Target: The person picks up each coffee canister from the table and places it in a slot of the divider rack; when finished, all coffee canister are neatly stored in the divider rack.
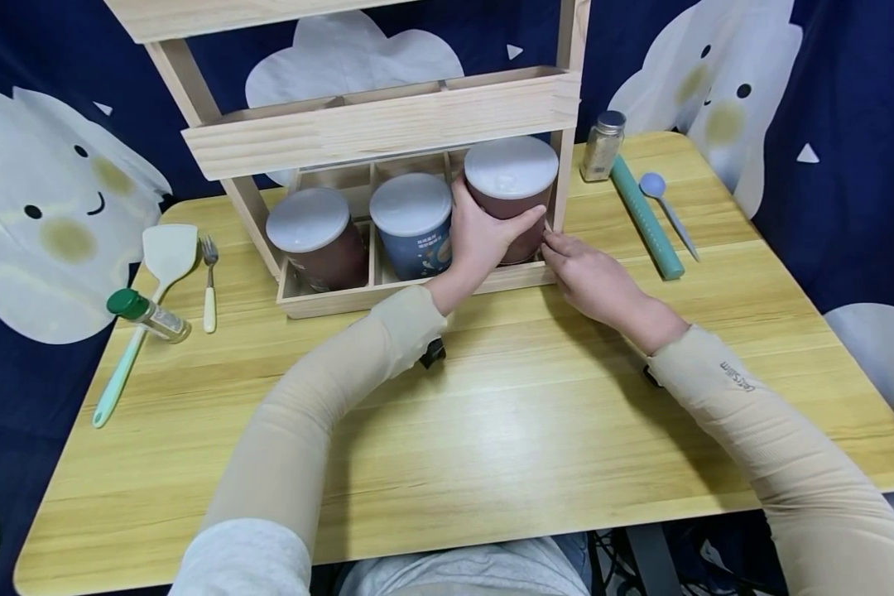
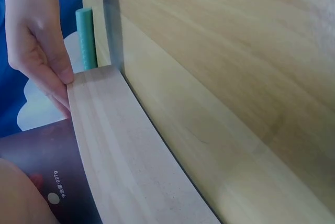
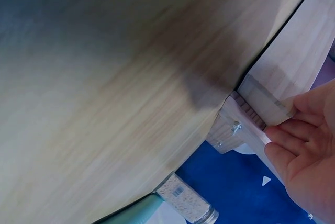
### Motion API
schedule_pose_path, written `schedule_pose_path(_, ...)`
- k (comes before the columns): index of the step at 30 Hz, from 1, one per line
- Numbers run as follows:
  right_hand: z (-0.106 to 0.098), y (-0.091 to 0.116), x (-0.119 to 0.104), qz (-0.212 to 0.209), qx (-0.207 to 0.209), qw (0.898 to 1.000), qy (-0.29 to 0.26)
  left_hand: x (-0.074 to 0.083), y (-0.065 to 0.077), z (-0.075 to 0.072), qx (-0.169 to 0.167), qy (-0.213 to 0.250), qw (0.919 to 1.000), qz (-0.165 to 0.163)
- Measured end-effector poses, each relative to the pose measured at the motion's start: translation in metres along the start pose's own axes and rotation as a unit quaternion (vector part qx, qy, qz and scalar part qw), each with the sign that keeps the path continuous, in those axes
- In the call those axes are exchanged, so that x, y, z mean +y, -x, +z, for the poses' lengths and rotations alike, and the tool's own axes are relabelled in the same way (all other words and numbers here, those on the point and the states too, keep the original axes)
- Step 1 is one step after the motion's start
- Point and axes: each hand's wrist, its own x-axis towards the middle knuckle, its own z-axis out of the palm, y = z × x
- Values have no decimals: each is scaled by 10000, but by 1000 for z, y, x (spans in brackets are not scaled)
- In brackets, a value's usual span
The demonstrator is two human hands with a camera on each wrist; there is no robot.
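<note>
A wooden shelf rack [image 1: 380,122] stands at the back of the table, with three lidded canisters in its lower compartments. My left hand [image 1: 480,236] grips the dark red canister [image 1: 517,203] at the right end, its thumb across the front. Beside that, my right hand [image 1: 592,277] pinches the right end of the rack's bottom front board [image 3: 298,51]. In the left wrist view the board [image 2: 131,145] crosses in front of the red canister [image 2: 52,166]. The blue canister [image 1: 413,228] sits in the middle compartment, and another dark red canister [image 1: 328,257] at the left.
Left on the table [image 1: 492,430] lie a white spatula [image 1: 167,252], a fork [image 1: 209,285] and a green-capped spice jar [image 1: 152,316]. At the right are a seasoning jar [image 1: 603,147], a green cylinder [image 1: 646,217] and a blue spoon [image 1: 668,211]. A patterned curtain hangs behind.
</note>
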Motion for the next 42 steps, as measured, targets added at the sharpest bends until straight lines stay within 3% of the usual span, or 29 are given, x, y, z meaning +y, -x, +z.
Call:
schedule_pose_path(10,2,2,0,108,40,9999,-91,-6,-1,5,10,61,9999,-130)
schedule_pose_path(28,0,2,-5,72,-87,9999,-61,-20,6,6,-179,-350,9984,-400)
schedule_pose_path(32,-2,3,-5,72,-66,9999,-74,-20,9,6,-306,-150,9989,-319)
schedule_pose_path(37,-1,6,-2,49,-15,10000,-37,-19,13,8,-532,-283,9977,-317)
schedule_pose_path(42,3,9,1,51,-18,10000,-27,-15,23,2,-983,-201,9939,-462)
